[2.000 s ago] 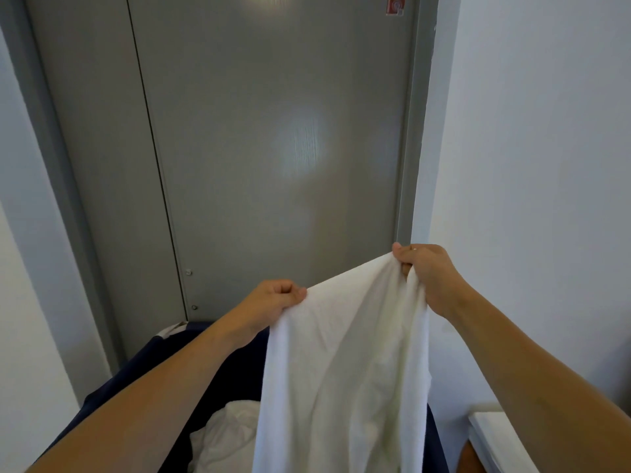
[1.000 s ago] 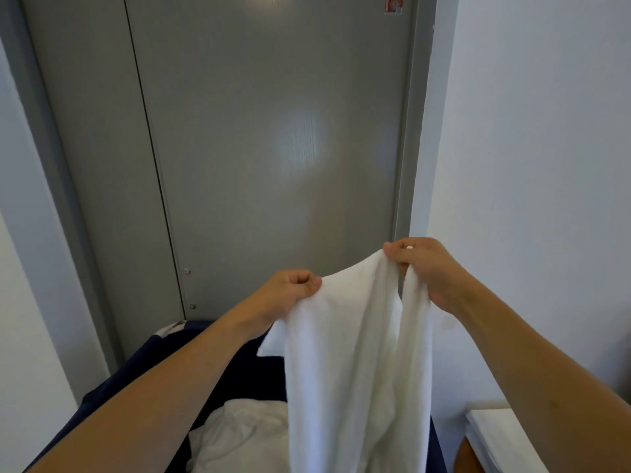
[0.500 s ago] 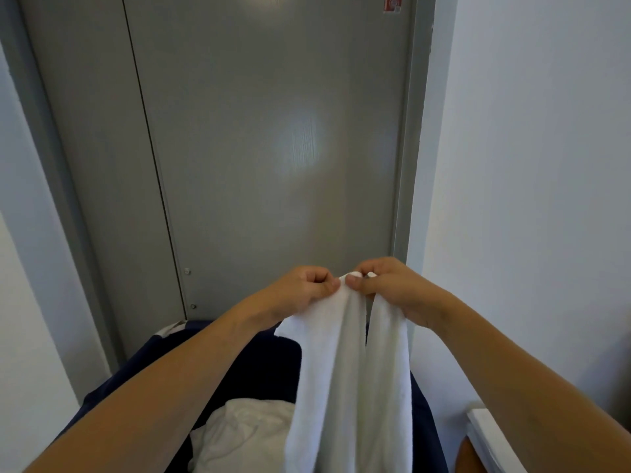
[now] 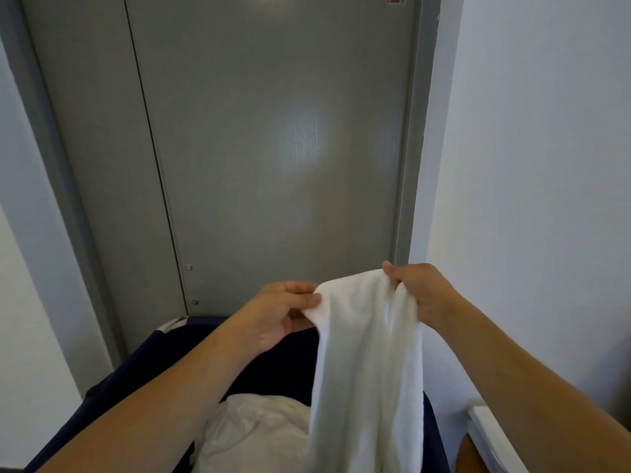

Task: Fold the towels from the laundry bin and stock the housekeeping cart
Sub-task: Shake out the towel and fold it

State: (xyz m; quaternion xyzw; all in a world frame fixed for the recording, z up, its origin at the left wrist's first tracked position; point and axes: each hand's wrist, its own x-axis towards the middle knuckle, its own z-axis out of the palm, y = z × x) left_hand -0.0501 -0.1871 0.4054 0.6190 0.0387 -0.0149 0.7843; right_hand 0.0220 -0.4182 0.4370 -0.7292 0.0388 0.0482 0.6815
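A white towel (image 4: 367,370) hangs doubled lengthwise in front of me, over a dark navy laundry bin (image 4: 143,363). My right hand (image 4: 421,291) grips the towel's top right corner. My left hand (image 4: 280,312) pinches the folded top edge on the left with thumb and fingers. More crumpled white towels (image 4: 259,431) lie inside the bin, partly hidden behind the hanging towel and my left forearm.
A grey door (image 4: 273,148) in a grey frame stands shut right behind the bin. A pale wall (image 4: 546,165) runs along the right. A white ledge (image 4: 491,438) shows at the bottom right corner.
My hands came together, bringing the towel's top corners into one fold, then parted a little. The towel now hangs narrower and doubled.
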